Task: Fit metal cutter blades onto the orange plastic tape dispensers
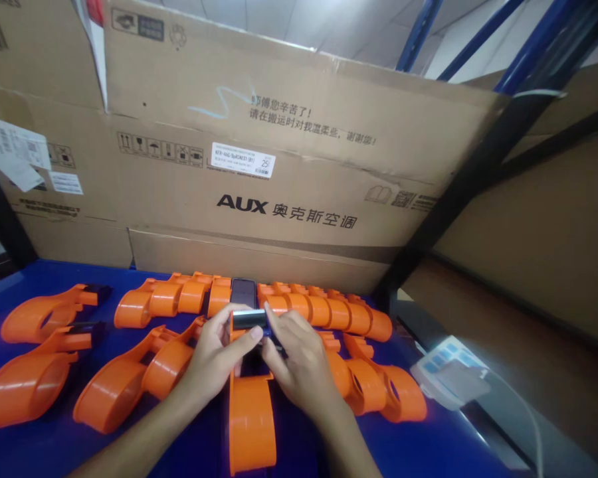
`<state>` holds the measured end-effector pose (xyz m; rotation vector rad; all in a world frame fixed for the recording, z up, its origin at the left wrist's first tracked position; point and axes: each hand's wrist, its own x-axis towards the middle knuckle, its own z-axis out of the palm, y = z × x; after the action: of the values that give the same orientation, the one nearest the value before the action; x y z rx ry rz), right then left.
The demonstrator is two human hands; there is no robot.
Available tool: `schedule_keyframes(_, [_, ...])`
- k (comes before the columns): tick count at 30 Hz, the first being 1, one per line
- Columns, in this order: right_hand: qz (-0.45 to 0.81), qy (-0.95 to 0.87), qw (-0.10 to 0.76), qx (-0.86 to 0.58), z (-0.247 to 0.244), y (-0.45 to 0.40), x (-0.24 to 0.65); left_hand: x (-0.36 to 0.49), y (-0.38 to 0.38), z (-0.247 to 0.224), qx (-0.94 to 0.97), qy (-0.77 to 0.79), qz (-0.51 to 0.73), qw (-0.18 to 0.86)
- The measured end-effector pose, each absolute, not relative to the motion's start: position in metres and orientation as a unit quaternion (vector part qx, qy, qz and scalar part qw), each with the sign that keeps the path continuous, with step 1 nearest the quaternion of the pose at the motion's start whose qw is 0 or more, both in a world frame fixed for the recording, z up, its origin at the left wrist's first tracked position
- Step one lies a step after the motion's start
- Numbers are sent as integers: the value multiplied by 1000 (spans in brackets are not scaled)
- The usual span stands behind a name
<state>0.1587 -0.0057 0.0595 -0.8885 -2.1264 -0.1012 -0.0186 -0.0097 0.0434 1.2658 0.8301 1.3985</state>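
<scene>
My left hand [222, 348] is closed around the upper end of an orange plastic tape dispenser [252, 425]. Its round, hollow hub hangs below, toward me. Across the top lies a black bar with a serrated metal cutting blade [249, 312] along its far edge. My right hand [296, 355] pinches the right end of this same head, with its fingertips and thumb by a small dark blue part [266, 330]. Both thumbs are close together over the head. The undersides of the grips are hidden.
More orange dispensers stand in rows on the blue tabletop, on the left [32, 382] and on the right [371, 318]. A dark rectangular object [243, 292] lies behind my hands. Cardboard [299, 179] walls the back. A white device with a cable [451, 372] is at right.
</scene>
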Motion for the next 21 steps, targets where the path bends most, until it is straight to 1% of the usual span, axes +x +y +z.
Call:
schedule_keyframes(8, [-38,-848,406,-339,60,-4,160,-20,-8,43,527,339,585,515])
schedule_keyframes(13, [-5,-838,428,-338,60,-3,160,-19,-8,42,487,329,591,552])
schedule_keyframes(16, [10,-840,424,-338,62,-4,160,-18,-9,42,450,333,594,577])
schedule_keyframes(21, [-8,-849,415,-328,63,-4,158,-18,-7,43,398,345,605,598])
